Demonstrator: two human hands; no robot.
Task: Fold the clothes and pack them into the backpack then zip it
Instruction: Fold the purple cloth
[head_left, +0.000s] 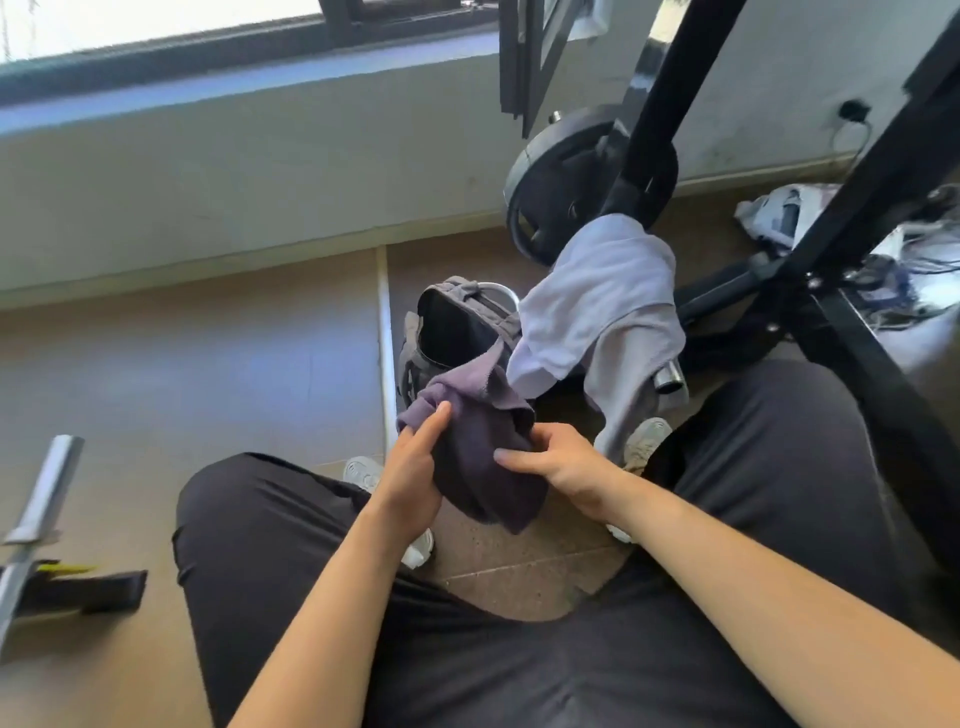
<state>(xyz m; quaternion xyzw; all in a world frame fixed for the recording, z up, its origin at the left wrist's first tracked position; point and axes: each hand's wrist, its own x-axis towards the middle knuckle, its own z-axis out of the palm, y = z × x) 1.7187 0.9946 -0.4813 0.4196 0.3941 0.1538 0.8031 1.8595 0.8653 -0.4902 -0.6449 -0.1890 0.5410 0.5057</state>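
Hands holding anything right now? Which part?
Yes. Both hands hold the dark purple garment, bunched above the floor in front of the open backpack. Left hand grips its left side, right hand its right edge, fingers on the front.

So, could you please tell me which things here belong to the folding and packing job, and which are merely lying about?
Part of the job:
- dark purple garment, held by left hand and right hand
- open backpack
- light grey garment, draped over the bar

Lying about:
- weight plate
- black metal frame
- steel bar at left
- crumpled plastic bags
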